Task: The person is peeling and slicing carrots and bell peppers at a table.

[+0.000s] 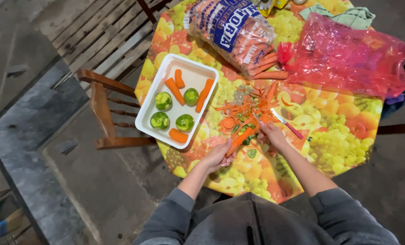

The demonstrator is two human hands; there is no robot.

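— What sort of place is this?

— A modest home cooking spot, possibly a yard or outbuilding. The worktop (343,136) wears a fruit-printed oilcloth, and it stands on a rough, bare concrete floor (98,190).

— What says food preparation?

— On the worktop lie a white tray (153,111) of peeled carrots and green vegetable halves, a heap of carrot peelings (243,111), a bag of carrots (232,29) and a pink plastic bag (348,54).

— Anything domestic around it?

— A wooden chair (103,113) is drawn up at the worktop's left edge, with weathered wooden slats (102,36) beyond that.
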